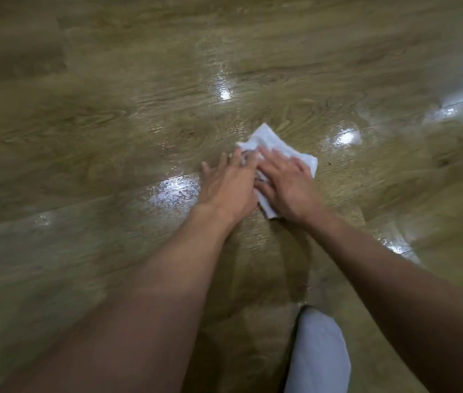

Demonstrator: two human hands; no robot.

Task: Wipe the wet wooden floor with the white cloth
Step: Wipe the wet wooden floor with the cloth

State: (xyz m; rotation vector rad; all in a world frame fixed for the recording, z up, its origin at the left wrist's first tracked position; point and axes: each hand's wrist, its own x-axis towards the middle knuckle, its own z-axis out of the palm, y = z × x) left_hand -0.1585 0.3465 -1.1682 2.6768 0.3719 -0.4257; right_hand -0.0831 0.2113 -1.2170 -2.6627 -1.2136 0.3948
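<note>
A white cloth lies flat on the wet wooden floor in the middle of the view. My right hand presses down on the cloth with straight, spread fingers and covers most of it. My left hand lies beside it, its fingers stretched out; the fingertips reach the cloth's left edge and the palm is over bare floor. The cloth's far corner and right edge stick out past my hands. The picture is blurred by motion.
Shiny wet patches glint on the planks to the left, ahead and to the right. My knee in white fabric is at the bottom, below my right arm.
</note>
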